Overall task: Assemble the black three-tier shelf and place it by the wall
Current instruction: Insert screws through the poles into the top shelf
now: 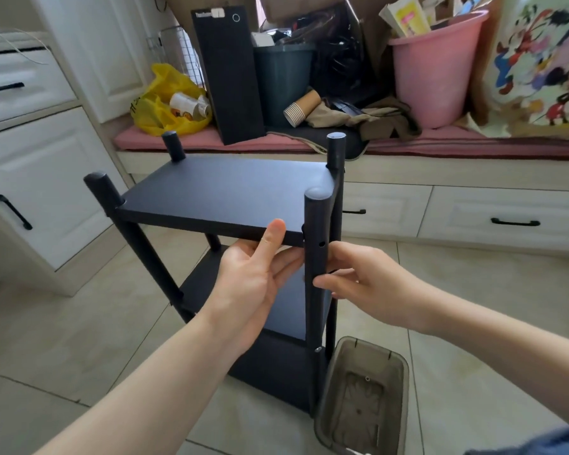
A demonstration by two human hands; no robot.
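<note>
— Hands first?
— Left hand (253, 284) grips the top board (224, 188); right hand (375, 290) pinches the near post (314, 224).
— Progress?
— Shelf (276, 362) stands on the floor (79, 323), three boards fitted; wall placement apparently outstanding.

White lettering runs across the top of the tall black box (230, 77) far on the window seat; too blurred to read. Dark marks on the yellow bag (165, 93) are illegible.

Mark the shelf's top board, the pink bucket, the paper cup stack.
top board (224, 188): head view, upper face.
pink bucket (431, 77): head view, front wall.
paper cup stack (303, 108): head view, cups' side.
</note>
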